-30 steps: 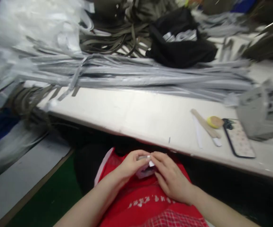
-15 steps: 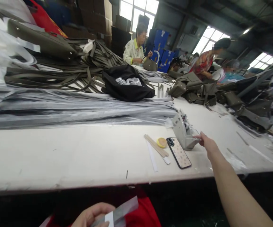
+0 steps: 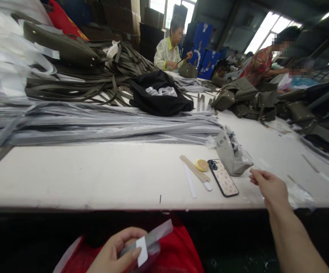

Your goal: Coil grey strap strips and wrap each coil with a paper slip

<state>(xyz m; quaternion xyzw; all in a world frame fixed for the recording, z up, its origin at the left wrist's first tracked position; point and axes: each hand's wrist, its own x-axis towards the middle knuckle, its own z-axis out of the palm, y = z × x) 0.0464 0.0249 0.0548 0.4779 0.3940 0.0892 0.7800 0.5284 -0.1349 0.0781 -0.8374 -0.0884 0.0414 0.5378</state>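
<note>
My left hand [image 3: 121,248] is closed around a grey strap in filmy plastic wrap [image 3: 160,232], low in front of me. A white paper band [image 3: 142,251] goes round it under my thumb. Off to the right, my right hand [image 3: 269,185] is pinched just beside the front edge of a grey tape dispenser [image 3: 229,155]. Whatever may be between those fingertips is too fine to make out. Left of the dispenser lie a phone in a patterned case [image 3: 224,178], a round yellow-rimmed piece [image 3: 202,165] and some tan strips [image 3: 195,168].
Long plastic-wrapped straps [image 3: 104,127] stretch across the white table [image 3: 76,174]. Behind them are a black cloth bag [image 3: 161,102] with white rolls in it, and olive straps [image 3: 130,62]. Olive bags [image 3: 246,98] are heaped at right. Co-workers [image 3: 168,51] are across the table.
My right hand has drawn back a little from the dispenser's front edge, with its fingers still pinched. My left hand and the wrapped strap appear higher in view. The camera has turned slightly.
</note>
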